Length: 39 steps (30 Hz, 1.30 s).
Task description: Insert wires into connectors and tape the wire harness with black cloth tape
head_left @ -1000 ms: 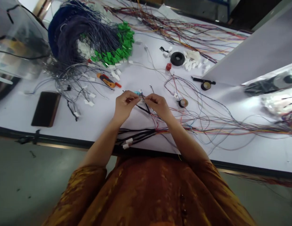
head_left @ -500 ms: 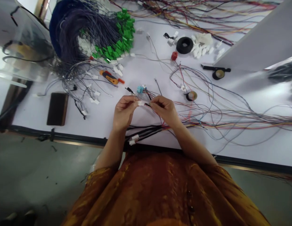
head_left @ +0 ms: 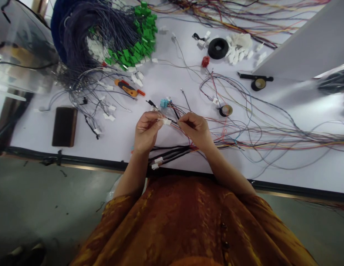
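White workbench (head_left: 172, 83) strewn with coloured wires. Fingers of the left hand (head_left: 146, 132) grip a small white connector (head_left: 166, 121), while those of the right hand (head_left: 194, 129) pinch its thin wires (head_left: 174, 123) just beside it. A blue connector (head_left: 164, 103) lies just beyond the fingertips; bundled black wires (head_left: 172, 152) lie below the fingers.

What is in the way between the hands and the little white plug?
Nothing blocks them. The left hand already pinches the white connector in its fingertips, and the right hand sits right beside it, with only thin coloured wires running between them.
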Available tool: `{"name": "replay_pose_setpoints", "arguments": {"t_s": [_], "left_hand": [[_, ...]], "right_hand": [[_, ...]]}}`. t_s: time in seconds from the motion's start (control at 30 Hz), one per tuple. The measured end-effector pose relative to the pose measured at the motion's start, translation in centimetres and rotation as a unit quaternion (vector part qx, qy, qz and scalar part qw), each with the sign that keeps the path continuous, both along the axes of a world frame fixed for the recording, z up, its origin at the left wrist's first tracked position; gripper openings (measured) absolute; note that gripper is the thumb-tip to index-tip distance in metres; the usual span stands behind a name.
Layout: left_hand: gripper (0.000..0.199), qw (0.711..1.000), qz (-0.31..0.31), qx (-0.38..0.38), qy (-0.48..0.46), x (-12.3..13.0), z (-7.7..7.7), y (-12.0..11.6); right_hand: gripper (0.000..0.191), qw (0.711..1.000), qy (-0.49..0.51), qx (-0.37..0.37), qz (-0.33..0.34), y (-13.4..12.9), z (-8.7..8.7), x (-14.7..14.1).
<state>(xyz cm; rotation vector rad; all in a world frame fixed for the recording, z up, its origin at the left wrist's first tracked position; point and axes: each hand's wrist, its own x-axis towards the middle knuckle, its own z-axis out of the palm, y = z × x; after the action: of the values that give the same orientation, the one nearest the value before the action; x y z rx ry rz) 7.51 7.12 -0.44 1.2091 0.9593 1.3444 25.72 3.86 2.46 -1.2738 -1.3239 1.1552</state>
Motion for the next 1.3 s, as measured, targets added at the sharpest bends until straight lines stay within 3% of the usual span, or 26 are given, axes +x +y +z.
{"name": "replay_pose_setpoints", "arguments": {"t_s": [0.13, 0.27, 0.37, 0.43, 0.5, 0.6, 0.67, 0.7, 0.77, 0.87, 0.93, 1.17, 1.3], "left_hand": [[0.037, 0.999, -0.013, -0.001, 0.040, 0.2, -0.2, -0.5], [0.031, 0.998, -0.003, 0.027, 0.048, -0.6, 0.2, -0.4], [0.027, 0.993, -0.027, 0.052, 0.098, -1.9, 0.9, 1.4], [0.026, 0.980, -0.069, 0.064, 0.178, -2.6, 1.0, 3.7], [0.027, 0.948, -0.080, 0.089, 0.296, -2.9, 0.6, 6.5], [0.033, 0.848, -0.106, 0.123, 0.504, -2.1, -0.5, 10.2], [0.030, 0.794, -0.138, 0.119, 0.580, -1.2, -1.0, 11.5], [0.029, 0.785, -0.147, 0.114, 0.591, -0.8, -1.1, 11.8], [0.031, 0.813, -0.146, 0.099, 0.555, -0.4, -0.9, 11.8], [0.034, 0.902, -0.143, 0.052, 0.404, -0.3, 0.0, 10.7], [0.032, 0.938, -0.153, 0.028, 0.311, -0.2, 0.8, 9.8], [0.033, 0.969, -0.192, -0.078, 0.136, 1.6, 3.1, 7.3], [0.039, 0.982, -0.119, -0.087, 0.120, 2.7, 3.5, 5.9]], "right_hand": [[0.020, 0.996, -0.067, 0.061, 0.007, -0.1, -0.2, -0.5], [0.017, 0.996, -0.067, 0.034, 0.037, -0.4, -0.1, -0.3], [0.020, 0.988, -0.131, 0.066, 0.052, 0.0, 0.2, 0.5], [0.023, 0.980, -0.164, 0.107, 0.024, 1.4, 0.2, 1.1], [0.025, 0.974, -0.183, 0.134, -0.010, 3.6, -0.4, 1.6], [0.023, 0.965, -0.218, 0.138, -0.050, 7.7, -2.3, 1.5], [0.022, 0.964, -0.230, 0.114, -0.067, 9.7, -3.6, 0.9], [0.024, 0.966, -0.228, 0.099, -0.067, 10.3, -4.2, 0.5], [0.027, 0.974, -0.208, 0.074, -0.055, 10.7, -4.8, -0.1], [0.030, 0.984, -0.156, 0.068, -0.045, 9.5, -4.8, -0.7], [0.030, 0.988, -0.129, 0.077, -0.042, 8.4, -4.2, -0.8], [0.031, 0.984, -0.141, 0.099, -0.042, 5.5, -1.3, -1.0], [0.033, 0.974, -0.201, 0.105, -0.019, 4.0, -0.1, -1.3]]}}
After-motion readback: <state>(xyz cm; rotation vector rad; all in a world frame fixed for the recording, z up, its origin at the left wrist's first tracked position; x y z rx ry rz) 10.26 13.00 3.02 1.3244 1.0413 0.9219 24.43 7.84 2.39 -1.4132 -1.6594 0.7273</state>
